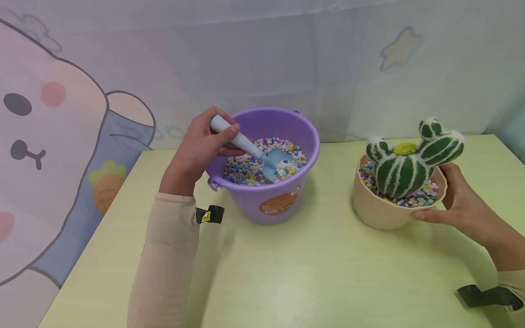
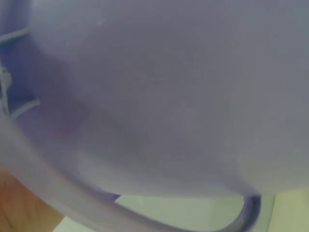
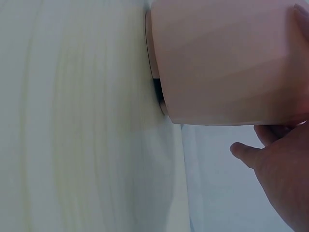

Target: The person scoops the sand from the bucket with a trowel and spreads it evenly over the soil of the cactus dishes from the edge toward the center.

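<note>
My left hand (image 1: 202, 141) grips the pale handle of a light blue toy shovel (image 1: 275, 165) over the purple bucket (image 1: 262, 193). The shovel's blade sits in the small multicoloured pebbles (image 1: 246, 172) inside, with some pebbles on it. On the right, my right hand (image 1: 467, 200) holds the side of a beige flowerpot (image 1: 379, 214), thumb on the near wall and fingers round the far side. A green toy cactus (image 1: 402, 175) with white fuzz stands in that pot among similar pebbles. In the left wrist view the bucket wall (image 2: 169, 96) fills most of the picture.
The bucket and pot stand apart on a pale wooden table (image 1: 311, 273). Behind it hangs a cloth backdrop (image 1: 246, 54) with a cartoon animal printed at the left. The bucket's lilac carrying handle (image 2: 63, 188) hangs beside its wall.
</note>
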The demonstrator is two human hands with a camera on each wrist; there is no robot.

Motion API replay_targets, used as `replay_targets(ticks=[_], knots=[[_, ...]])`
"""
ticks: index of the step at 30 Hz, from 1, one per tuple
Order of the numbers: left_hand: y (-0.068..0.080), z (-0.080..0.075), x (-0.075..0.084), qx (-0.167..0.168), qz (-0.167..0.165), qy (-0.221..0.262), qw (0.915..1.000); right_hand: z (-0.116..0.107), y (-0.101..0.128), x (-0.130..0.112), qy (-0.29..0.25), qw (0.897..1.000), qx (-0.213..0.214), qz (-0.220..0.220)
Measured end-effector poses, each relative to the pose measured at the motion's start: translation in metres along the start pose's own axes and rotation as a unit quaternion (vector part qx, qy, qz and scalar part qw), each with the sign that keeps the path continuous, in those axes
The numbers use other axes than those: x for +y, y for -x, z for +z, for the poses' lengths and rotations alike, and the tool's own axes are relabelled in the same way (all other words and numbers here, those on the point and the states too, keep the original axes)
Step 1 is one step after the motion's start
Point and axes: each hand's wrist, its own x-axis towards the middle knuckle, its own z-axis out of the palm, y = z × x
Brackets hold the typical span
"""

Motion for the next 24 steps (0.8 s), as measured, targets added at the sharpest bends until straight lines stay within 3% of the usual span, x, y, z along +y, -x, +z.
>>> replay_targets(ticks=[10,24], knots=[[0.0011,-0.0008,-0.0037,-0.008,0.0,0.008,0.9999,0.002,0.0003,0.0007,0.009,1.0,-0.004,0.007],[0.0002,0.0002,-0.0001,-0.003,-0.003,-0.003,1.0,0.0035,-0.0001,0.0022,0.001,1.0,0.001,-0.024]])
